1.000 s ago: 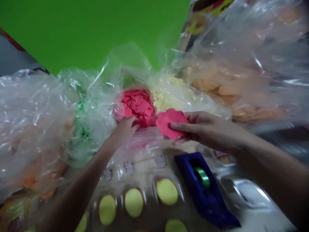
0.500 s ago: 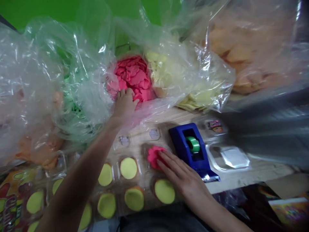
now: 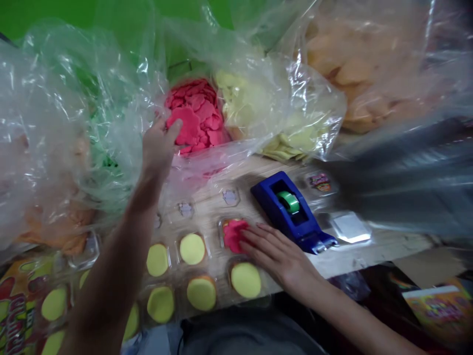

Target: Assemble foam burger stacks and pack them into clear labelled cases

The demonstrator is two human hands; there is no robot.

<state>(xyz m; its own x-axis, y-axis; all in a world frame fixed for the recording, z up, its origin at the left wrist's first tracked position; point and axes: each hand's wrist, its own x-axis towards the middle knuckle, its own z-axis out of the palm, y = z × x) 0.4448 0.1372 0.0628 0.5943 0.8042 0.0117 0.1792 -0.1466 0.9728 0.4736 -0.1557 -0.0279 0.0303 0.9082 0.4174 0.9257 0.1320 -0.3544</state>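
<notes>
Clear plastic bag with pink cutout pile, right of left fingers. Blue tape dispenser just beyond right fingers. Left hand: fingers clamped on flat pink cutout. Right hand: fingers extended, laid on scalloped pink cutout. Yellow disc just nearer.

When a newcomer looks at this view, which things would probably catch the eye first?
Probably the bright pink pile in the clear bag, upper middle, the left hand at its left side. Next, perhaps, the blue tape dispenser right of centre and the yellow discs at lower left and middle. The right hand touches a pink piece just below centre.
</notes>
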